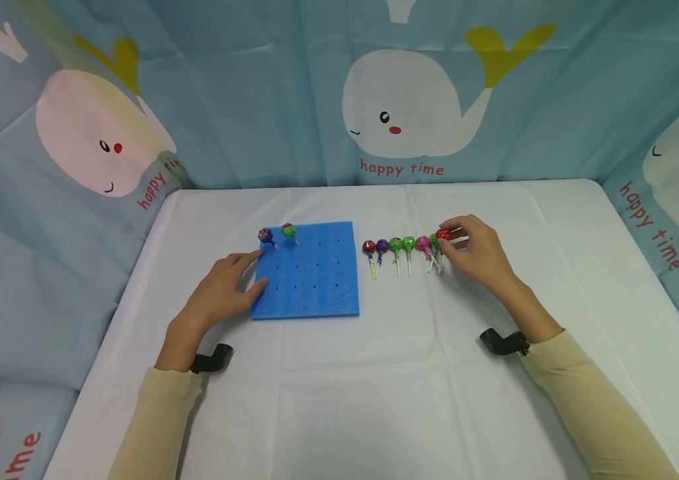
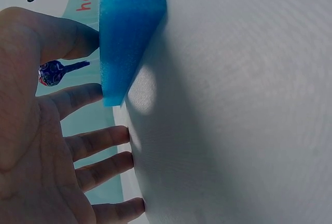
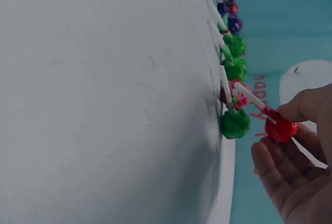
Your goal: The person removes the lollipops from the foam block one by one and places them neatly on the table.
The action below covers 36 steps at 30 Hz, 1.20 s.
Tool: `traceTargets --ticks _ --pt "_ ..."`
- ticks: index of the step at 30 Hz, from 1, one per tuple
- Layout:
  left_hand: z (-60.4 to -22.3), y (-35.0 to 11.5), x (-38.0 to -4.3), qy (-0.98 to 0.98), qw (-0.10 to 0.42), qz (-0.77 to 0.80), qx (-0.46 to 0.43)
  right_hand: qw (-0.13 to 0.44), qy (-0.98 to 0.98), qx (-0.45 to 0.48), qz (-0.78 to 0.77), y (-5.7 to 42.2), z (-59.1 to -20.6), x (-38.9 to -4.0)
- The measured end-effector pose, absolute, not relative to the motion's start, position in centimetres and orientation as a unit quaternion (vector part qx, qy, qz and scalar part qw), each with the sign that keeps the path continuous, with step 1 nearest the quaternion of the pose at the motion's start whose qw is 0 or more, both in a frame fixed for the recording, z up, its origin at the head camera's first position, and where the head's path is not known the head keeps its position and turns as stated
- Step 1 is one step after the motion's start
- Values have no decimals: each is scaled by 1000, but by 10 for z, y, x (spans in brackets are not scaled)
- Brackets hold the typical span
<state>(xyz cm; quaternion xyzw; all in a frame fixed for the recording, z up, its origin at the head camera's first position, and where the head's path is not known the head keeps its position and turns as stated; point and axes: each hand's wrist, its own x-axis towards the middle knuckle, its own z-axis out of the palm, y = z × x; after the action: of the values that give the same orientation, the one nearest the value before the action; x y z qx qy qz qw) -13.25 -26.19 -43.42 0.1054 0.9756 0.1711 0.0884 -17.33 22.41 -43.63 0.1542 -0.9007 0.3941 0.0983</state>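
A blue foam board (image 1: 315, 293) with rows of small holes lies on the table. Two lollipops stand in its far-left part: a dark blue and red one (image 1: 265, 235) and a green one (image 1: 288, 231). My left hand (image 1: 219, 290) rests against the board's left edge, thumb and forefinger touching it, the other fingers spread and fairly straight. Between thumb and fingers, my right hand (image 1: 478, 257) pinches a red lollipop (image 3: 280, 129) by its wrapped head. Its white stick points away from the palm, close to the green lollipop (image 3: 235, 124) at the row's right end.
Right of the board lies a row of several lollipops, among them a dark red one (image 1: 369, 247), a purple one (image 1: 382, 246), green ones and a pink one (image 1: 422, 244). A whale-print curtain (image 1: 291, 133) hangs behind the white-covered table (image 1: 339, 400).
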Motion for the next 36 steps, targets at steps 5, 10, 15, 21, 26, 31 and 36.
traceTargets --ticks 5,10,15,21,26,31,36 --pt "-434 -262 -132 976 86 173 105 93 -905 144 389 228 -436 -176" --pt "-433 -261 -132 975 87 173 107 69 -910 117 393 236 -442 -179" --pt "-431 -262 -132 974 87 178 106 45 -913 109 390 238 -445 -182" --pt "-433 -262 -132 974 91 181 105 35 -920 103 377 239 -447 -185" --pt "-433 -262 -130 974 90 181 104 25 -923 90 373 241 -449 -185" --pt "-433 -262 -130 974 86 181 105 18 -925 95 366 241 -449 -185" --pt "-433 -263 -130 975 86 179 104 16 -927 96 361 240 -449 -186"
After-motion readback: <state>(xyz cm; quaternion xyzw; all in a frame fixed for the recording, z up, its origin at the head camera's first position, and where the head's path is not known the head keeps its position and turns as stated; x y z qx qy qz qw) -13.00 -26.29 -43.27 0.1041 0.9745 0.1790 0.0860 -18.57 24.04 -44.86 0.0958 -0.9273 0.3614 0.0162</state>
